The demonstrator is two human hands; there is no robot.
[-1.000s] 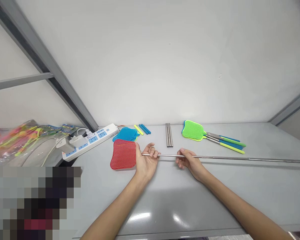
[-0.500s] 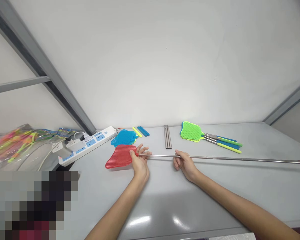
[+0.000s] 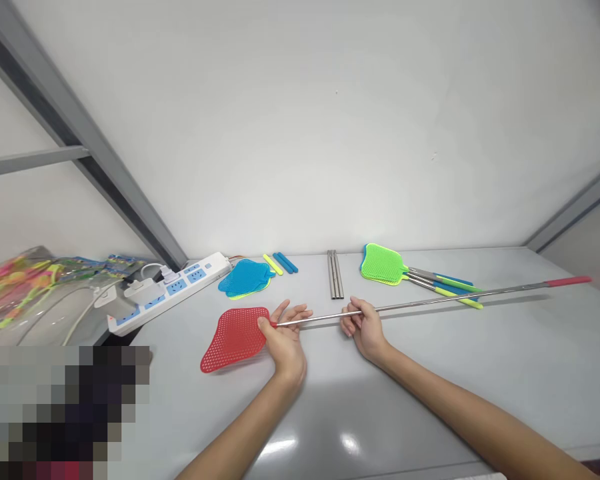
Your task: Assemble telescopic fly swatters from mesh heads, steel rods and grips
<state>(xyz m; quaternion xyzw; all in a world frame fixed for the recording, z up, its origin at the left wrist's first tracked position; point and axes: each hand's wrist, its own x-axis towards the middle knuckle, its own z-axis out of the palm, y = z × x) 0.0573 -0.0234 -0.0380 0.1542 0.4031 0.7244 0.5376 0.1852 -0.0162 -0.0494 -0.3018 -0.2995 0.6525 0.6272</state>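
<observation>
A red fly swatter [image 3: 236, 339] with a long extended metal rod lies across both my hands above the table. My left hand [image 3: 286, 339] pinches it at the neck of the mesh head, thumb on top and the other fingers spread. Farther along, my right hand [image 3: 365, 325] has thumb and fingers closed round the rod. The red handle end points up to the right, passing over the handles of a stack of finished-looking swatters [image 3: 383, 265] with green, yellow and blue parts. Loose blue swatter heads [image 3: 247, 277], with a yellow one underneath, lie beyond my left hand.
Several metal tubes [image 3: 335, 275] stand in a row near the wall. Blue grips [image 3: 285, 263] and a yellow grip [image 3: 273, 265] lie left of them. A white power strip [image 3: 177, 288] with plugs and cables runs along the left edge, beside plastic-wrapped colourful items [image 3: 30, 287].
The swatter has tilted: its red head dropped nearer to me and its handle end swung up and away. Both hands keep hold, the left slightly lower. The view has shifted a little.
</observation>
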